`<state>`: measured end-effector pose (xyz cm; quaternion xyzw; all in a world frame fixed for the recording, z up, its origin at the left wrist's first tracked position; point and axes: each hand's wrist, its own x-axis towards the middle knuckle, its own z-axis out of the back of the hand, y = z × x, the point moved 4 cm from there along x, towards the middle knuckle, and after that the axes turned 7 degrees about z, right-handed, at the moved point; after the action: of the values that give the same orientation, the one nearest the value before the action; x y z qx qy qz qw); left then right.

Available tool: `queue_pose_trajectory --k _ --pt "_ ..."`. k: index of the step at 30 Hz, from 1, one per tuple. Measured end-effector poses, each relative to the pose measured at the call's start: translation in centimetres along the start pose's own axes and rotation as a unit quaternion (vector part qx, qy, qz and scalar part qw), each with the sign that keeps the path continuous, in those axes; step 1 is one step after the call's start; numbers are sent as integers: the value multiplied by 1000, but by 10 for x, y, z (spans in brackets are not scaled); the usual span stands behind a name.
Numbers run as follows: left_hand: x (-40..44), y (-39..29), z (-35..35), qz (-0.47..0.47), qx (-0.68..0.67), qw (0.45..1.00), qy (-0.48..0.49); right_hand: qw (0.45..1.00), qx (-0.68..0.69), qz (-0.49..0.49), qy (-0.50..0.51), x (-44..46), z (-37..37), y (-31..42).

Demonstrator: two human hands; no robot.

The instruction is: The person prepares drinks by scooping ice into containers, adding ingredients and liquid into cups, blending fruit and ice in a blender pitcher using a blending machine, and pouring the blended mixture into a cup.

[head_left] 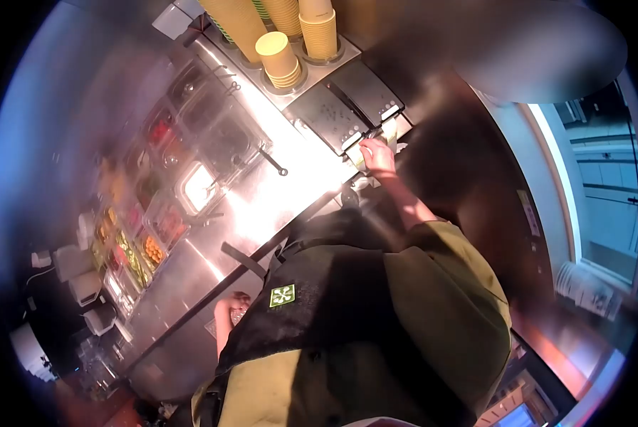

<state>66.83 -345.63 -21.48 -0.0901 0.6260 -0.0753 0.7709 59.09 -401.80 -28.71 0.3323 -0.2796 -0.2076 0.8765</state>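
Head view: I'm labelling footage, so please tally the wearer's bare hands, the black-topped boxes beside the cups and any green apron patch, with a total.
Left hand and right hand: 2
Black-topped boxes: 2
Green apron patch: 1
Total: 5

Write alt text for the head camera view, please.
The right hand is at the front of black dispensers, with the left hand low between a dark apron and a steel counter. Stacked paper cups stand beyond the dispensers; colourful ingredients sit at picture left.

Washed out by white glare across the steel bench (262,206), hazy at left, fisheye-curved toward black corners.
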Motion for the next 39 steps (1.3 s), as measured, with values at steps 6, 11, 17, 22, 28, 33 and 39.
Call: queue_pose_trajectory --k 6,11,17,22,28,33,39 --pt "-27 -153 129 -134 -20 933 -333 975 -118 186 -3 9 6 7" --pt "-139 -394 231 -433 -14 764 -479 974 -124 184 49 16 6 8" --pt "-178 -648 296 -612 265 453 -592 962 -163 158 155 8 -9 -9" --pt "-110 -734 406 -179 166 625 -742 987 -1 126 102 12 21 15" --pt "-109 -729 422 -180 165 617 -748 993 97 -30 53 14 71 50" --pt "-163 -737 425 -243 168 508 -809 994 105 -15 -8 26 102 57" --pt "-306 -705 382 -306 164 363 -865 954 250 -127 -108 51 127 44"
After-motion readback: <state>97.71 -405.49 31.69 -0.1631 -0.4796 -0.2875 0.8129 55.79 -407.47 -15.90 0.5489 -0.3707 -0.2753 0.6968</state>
